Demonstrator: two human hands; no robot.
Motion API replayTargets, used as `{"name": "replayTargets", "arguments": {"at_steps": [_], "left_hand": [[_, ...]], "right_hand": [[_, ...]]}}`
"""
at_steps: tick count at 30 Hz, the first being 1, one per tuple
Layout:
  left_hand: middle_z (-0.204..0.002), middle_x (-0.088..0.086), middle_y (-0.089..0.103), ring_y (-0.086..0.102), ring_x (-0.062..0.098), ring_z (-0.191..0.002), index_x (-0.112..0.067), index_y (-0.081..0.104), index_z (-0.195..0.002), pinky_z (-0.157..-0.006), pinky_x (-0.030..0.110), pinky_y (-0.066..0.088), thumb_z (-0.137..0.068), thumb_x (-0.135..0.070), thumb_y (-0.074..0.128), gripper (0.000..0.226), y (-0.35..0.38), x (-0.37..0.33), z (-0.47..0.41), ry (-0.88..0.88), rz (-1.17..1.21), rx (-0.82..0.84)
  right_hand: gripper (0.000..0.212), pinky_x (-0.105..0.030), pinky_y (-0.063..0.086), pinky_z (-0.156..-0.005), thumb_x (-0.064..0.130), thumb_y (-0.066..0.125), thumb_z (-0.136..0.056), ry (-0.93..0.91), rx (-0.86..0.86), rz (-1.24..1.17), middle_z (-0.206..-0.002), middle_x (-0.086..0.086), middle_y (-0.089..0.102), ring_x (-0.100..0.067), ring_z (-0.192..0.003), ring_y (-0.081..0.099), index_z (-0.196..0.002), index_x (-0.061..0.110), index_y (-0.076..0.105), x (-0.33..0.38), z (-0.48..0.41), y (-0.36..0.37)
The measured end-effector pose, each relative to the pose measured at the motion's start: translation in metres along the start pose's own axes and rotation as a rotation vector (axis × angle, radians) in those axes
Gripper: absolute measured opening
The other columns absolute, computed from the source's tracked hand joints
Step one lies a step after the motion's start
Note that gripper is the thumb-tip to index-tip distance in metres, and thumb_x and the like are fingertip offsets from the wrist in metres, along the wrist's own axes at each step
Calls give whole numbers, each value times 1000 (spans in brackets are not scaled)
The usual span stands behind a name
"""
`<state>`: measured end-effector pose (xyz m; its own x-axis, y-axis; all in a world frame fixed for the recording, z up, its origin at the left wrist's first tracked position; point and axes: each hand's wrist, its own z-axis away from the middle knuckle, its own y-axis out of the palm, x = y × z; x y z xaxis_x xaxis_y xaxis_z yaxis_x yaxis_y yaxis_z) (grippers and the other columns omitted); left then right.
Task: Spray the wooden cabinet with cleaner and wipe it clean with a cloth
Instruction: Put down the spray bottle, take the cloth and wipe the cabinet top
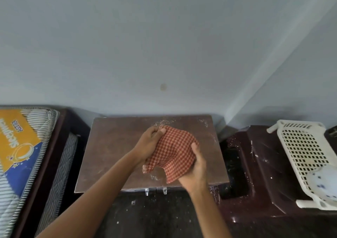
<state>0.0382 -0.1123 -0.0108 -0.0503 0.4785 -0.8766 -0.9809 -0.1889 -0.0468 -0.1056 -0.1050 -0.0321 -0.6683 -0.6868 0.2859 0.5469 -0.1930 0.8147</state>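
A small brown wooden cabinet (113,146) stands against the grey wall, seen from above, with two clear knobs at its front edge. Pale specks lie near its back edge and a wet-looking smear near the front. Both hands hold a red-and-cream checked cloth (173,152) above the cabinet top. My left hand (149,142) pinches the cloth's upper left corner. My right hand (196,172) grips its lower right edge. The cloth hangs loosely spread between them. No spray bottle is in view.
A mattress with an orange and blue label (20,146) lies in a dark bed frame on the left. A dark maroon plastic chair (255,164) stands on the right, bearing a white perforated basket (306,152). The speckled dark floor (155,216) lies in front.
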Motion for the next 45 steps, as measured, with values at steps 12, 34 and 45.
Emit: {"name": "replayTargets", "arguments": {"at_steps": [12, 34, 45], "left_hand": [[-110, 4, 63, 56, 17, -101, -10, 61, -113, -82, 27, 40, -97, -20, 45, 25, -59, 68, -48, 79, -233, -156], [-124, 4, 58, 54, 29, -117, -22, 59, -115, -103, 56, 27, -87, -32, 50, 31, -87, 217, -24, 312, -1128, -443], [-122, -6, 58, 42, 16, -122, -27, 56, -119, -111, 47, 4, -93, -57, 14, 58, -116, 264, -45, 501, -1148, -527]], "right_hand": [[48, -46, 48, -84, 26, 52, -86, -214, -373, 214, -117, -18, 58, -30, -104, 58, -129, 6, 46, -15, -27, -65], [69, -59, 10, -112, 62, 26, -88, -468, -253, 2554, -155, -2, 19, -32, -141, 13, -147, 28, 19, -43, -103, -186], [55, -57, -5, -113, 53, 7, -95, -489, -617, 2433, -151, 7, -27, -27, -142, -18, -134, 37, -28, 49, -144, -207]]}}
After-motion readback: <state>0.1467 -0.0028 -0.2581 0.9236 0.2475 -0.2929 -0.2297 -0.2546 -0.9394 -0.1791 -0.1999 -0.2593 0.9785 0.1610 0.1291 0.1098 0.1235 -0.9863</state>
